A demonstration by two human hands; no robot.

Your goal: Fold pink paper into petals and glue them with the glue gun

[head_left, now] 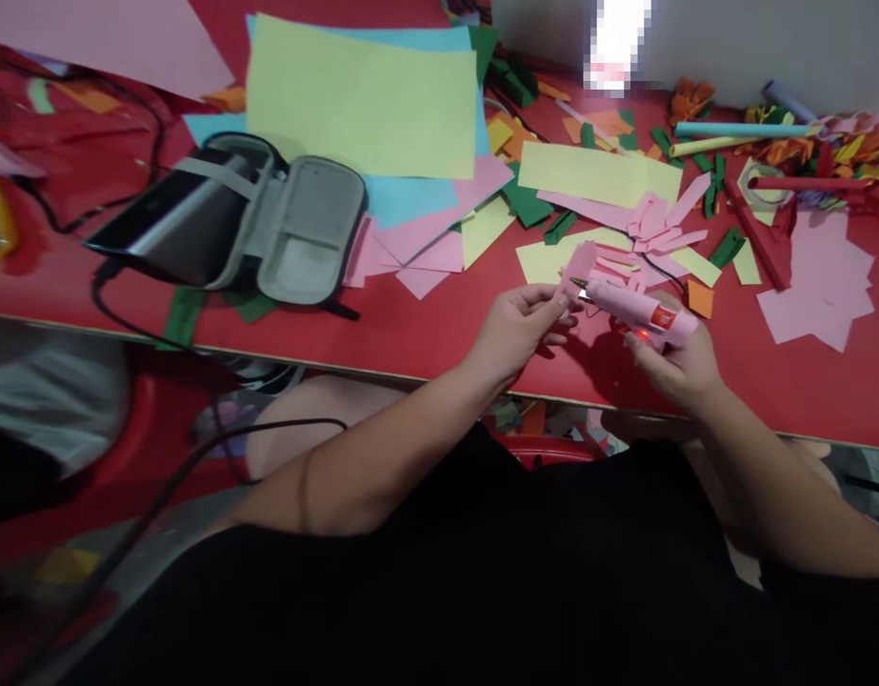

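Note:
My right hand (678,362) is closed round a pink glue gun (629,307) with a small red light glowing near its grip. Its metal tip points left, at a strip of pink paper (576,270). That strip is pinched between the fingers of my left hand (525,329), just over the table's front part. Whether the tip touches the paper I cannot tell. Behind the glue gun lie cut pink paper pieces (653,224), and a pale yellow paper strip (600,173) is farther back.
On the red table (425,319), an unzipped hard case (314,233) holds a dark device with a cable. Large yellow paper (360,105) lies behind it. Rolled paper tubes (746,130), a tape roll (768,183) and a pink paper flower shape (821,276) are at right.

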